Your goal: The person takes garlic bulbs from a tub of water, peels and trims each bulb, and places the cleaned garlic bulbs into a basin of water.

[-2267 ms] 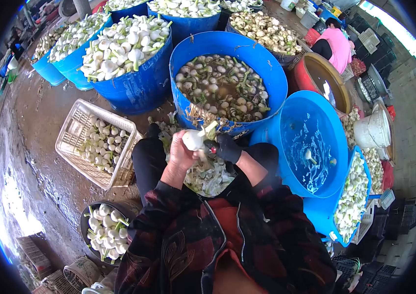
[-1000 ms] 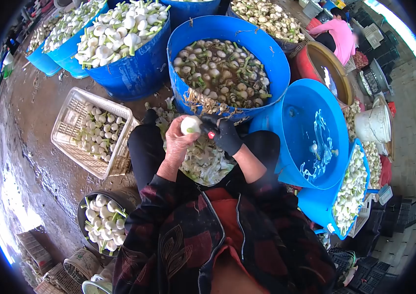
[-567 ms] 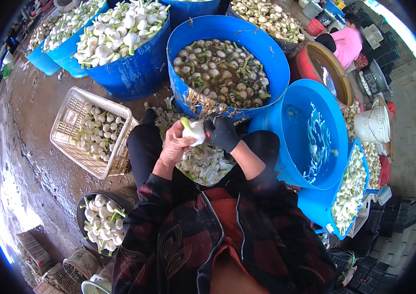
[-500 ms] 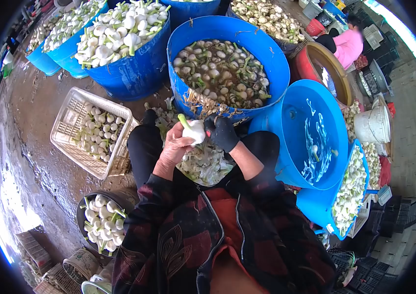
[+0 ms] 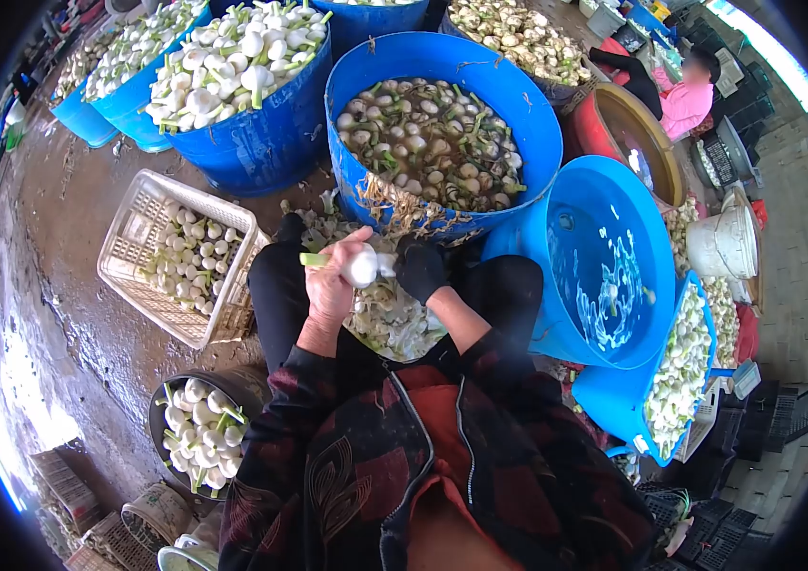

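Observation:
My bare left hand (image 5: pixel 330 293) is closed round a white garlic bulb (image 5: pixel 360 267) held over my lap. Its short green stem points left, out past my thumb side. My right hand (image 5: pixel 420 271), in a black glove, is closed just right of the bulb. A pale bit, perhaps skin, shows between bulb and glove; whatever the gloved fingers hold is hidden. Below both hands lies a heap of loose garlic peelings (image 5: pixel 393 328) between my knees.
Ahead stands a blue tub (image 5: pixel 442 48) of bulbs in murky water. Right of it is a lighter blue tub (image 5: pixel 566 285) of water. A white crate (image 5: pixel 118 257) and a dark bucket (image 5: pixel 168 388) of bulbs sit left. A person in pink (image 5: pixel 688 107) sits far right.
My left hand has turned the bulb so its stem swings from upward to leftward. The gloved hand has shifted slightly down. The person in pink has turned.

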Demonstrator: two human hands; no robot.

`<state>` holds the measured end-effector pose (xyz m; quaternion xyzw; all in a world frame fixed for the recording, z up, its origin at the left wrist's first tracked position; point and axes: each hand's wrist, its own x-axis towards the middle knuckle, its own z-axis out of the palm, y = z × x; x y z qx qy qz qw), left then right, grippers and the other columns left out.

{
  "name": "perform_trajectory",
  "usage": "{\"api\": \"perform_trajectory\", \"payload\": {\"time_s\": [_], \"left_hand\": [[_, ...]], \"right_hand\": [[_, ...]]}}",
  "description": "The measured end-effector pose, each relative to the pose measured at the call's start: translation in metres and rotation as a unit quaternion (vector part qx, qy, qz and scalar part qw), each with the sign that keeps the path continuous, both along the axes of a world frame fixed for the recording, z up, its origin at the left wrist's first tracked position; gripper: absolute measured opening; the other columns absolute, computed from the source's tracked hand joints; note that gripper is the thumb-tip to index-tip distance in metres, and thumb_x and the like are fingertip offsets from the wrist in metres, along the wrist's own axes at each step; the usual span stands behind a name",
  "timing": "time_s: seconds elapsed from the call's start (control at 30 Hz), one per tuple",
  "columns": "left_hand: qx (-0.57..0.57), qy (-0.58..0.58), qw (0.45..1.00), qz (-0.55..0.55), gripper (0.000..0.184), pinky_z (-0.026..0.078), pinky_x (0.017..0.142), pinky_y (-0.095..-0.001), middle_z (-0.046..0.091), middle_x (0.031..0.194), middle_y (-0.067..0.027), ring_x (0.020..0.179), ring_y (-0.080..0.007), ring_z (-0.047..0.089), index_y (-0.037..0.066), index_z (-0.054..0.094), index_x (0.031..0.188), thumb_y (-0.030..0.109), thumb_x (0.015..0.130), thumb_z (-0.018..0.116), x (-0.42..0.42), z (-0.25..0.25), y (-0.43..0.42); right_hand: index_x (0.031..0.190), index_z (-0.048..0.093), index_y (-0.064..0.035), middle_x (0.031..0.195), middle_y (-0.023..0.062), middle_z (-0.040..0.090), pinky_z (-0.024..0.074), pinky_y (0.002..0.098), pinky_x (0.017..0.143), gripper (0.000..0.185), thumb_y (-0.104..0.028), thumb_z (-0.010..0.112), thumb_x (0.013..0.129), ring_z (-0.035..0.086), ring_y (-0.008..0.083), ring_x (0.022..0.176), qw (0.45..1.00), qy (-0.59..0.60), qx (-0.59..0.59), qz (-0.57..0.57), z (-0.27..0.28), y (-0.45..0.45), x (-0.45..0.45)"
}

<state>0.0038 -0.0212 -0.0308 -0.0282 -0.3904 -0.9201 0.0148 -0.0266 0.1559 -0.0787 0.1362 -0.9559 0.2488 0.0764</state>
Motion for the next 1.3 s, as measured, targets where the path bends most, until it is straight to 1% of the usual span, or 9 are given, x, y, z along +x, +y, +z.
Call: {"api": "perform_trajectory", "payload": {"time_s": [0.1, 0.3, 0.5, 0.6, 0.77, 0.87, 0.97, 1.1, 1.3], "left_hand": [[0.277, -0.02, 0.959, -0.06, 0.045, 0.029, 0.105, -0.0433, 0.056, 0.12, -0.0163, 0.12, -0.0323, 0.045, 0.001, 0.058, 0.104, 0.043, 0.087, 0.055, -0.008, 0.015, -0.003], [0.422, -0.047, 0.902, -0.084, 0.043, 0.02, 0.109, -0.0465, 0.051, 0.127, -0.0148, 0.127, -0.0342, 0.035, 0.001, 0.055, 0.11, 0.037, 0.086, 0.055, -0.014, 0.0, -0.002], [0.406, -0.061, 0.903, -0.128, 0.044, 0.019, 0.11, -0.0461, 0.048, 0.132, -0.0162, 0.129, -0.0355, 0.033, 0.0, 0.055, 0.111, 0.037, 0.087, 0.053, -0.014, -0.016, 0.019], [0.38, -0.077, 0.913, -0.125, 0.043, 0.019, 0.11, -0.0459, 0.048, 0.131, -0.0165, 0.13, -0.0357, 0.032, 0.0, 0.055, 0.111, 0.035, 0.087, 0.053, -0.016, -0.024, 0.02], [0.374, -0.084, 0.919, -0.094, 0.041, 0.022, 0.109, -0.0449, 0.052, 0.127, -0.0169, 0.128, -0.0346, 0.036, 0.0, 0.056, 0.108, 0.034, 0.087, 0.053, -0.023, -0.036, -0.004], [0.318, -0.111, 0.941, -0.038, 0.041, 0.027, 0.107, -0.0444, 0.054, 0.123, -0.0169, 0.124, -0.0335, 0.041, 0.0, 0.057, 0.106, 0.037, 0.088, 0.051, -0.026, -0.037, -0.008], [0.264, -0.129, 0.955, -0.038, 0.045, 0.035, 0.101, -0.0445, 0.054, 0.124, -0.0167, 0.12, -0.0324, 0.045, 0.001, 0.058, 0.106, 0.042, 0.089, 0.051, -0.026, -0.03, 0.012], [0.348, -0.125, 0.92, -0.126, 0.058, 0.037, 0.1, -0.0457, 0.05, 0.129, -0.0155, 0.122, -0.0298, 0.043, 0.0, 0.05, 0.117, 0.049, 0.084, 0.055, -0.03, -0.015, 0.037], [0.299, -0.166, 0.933, -0.116, 0.06, 0.025, 0.106, -0.0465, 0.049, 0.131, -0.0104, 0.129, -0.03, 0.034, 0.004, 0.05, 0.117, 0.054, 0.084, 0.051, -0.037, -0.014, 0.047]], "right_hand": [[0.073, 0.058, -0.0058, 0.07, 0.0171, 0.061, 0.0461, 0.045, 0.063, 0.009, -0.013, 0.062, 0.07, 0.06, 0.0355, 0.07, 0.976, -0.15, 0.152, 0.041, -0.013, 0.006, 0.02], [0.099, 0.061, 0.0013, 0.088, 0.0204, 0.064, 0.0483, 0.0384, 0.073, 0.037, -0.02, 0.07, 0.07, 0.063, 0.0314, 0.086, 0.961, -0.224, -0.141, 0.079, 0.024, 0.004, 0.018], [0.103, 0.061, -0.0032, 0.093, 0.0154, 0.064, 0.0474, 0.0367, 0.072, 0.032, -0.015, 0.068, 0.074, 0.063, 0.028, 0.086, 0.937, -0.011, -0.316, 0.147, 0.079, -0.017, 0.015], [0.102, 0.063, -0.0072, 0.087, 0.0143, 0.064, 0.0474, 0.0369, 0.069, 0.026, -0.015, 0.065, 0.077, 0.063, 0.0281, 0.08, 0.904, -0.183, -0.33, 0.202, 0.06, -0.004, 0.018], [0.11, 0.061, -0.0058, 0.099, 0.0155, 0.064, 0.0481, 0.037, 0.069, 0.036, -0.012, 0.068, 0.075, 0.063, 0.0309, 0.084, 0.93, -0.232, -0.043, 0.28, 0.055, 0.0, 0.034], [0.122, 0.051, -0.0007, 0.108, 0.0225, 0.059, 0.0457, 0.0383, 0.084, 0.059, -0.021, 0.072, 0.07, 0.058, 0.0348, 0.101, 0.97, -0.131, -0.144, 0.142, 0.059, 0.008, 0.028], [0.131, 0.038, 0.0022, 0.126, 0.023, 0.049, 0.0403, 0.035, 0.094, 0.073, -0.019, 0.073, 0.071, 0.05, 0.0293, 0.117, 0.921, -0.168, -0.328, 0.125, 0.068, -0.002, 0.024], [0.126, 0.045, -0.0029, 0.103, 0.0165, 0.059, 0.0456, 0.0378, 0.078, 0.065, -0.013, 0.075, 0.069, 0.057, 0.0257, 0.085, 0.901, -0.026, -0.423, 0.089, 0.085, -0.012, 0.016], [0.092, 0.061, 0.0004, 0.08, 0.0156, 0.063, 0.0455, 0.0376, 0.072, 0.022, -0.011, 0.064, 0.074, 0.061, 0.0281, 0.078, 0.925, -0.178, -0.31, 0.131, 0.061, 0.017, 0.015]]}}
